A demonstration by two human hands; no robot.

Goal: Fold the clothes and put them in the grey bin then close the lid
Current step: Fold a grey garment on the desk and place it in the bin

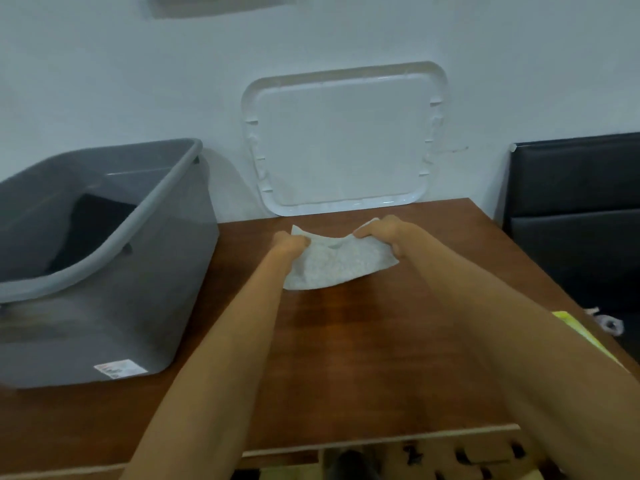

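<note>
Bare left grip (291, 242), bare right grip (382, 233); forearms (221, 344) bare throughout.

Two hands show: one left hand (291, 242) and one right hand (381, 233). There is one cloth (343, 265), one bin (114, 289) and one lid (343, 140). The bin holds one dark item (93, 223), perhaps a single folded garment; the blur hides any layers. There is also one table (363, 358), one seat (581, 209) and one yellow thing (581, 332).

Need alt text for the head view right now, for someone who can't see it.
The left hand and right hand grip a pale cloth over a brown table. An open grey bin sits at the left; a white lid leans on the wall behind.
</note>
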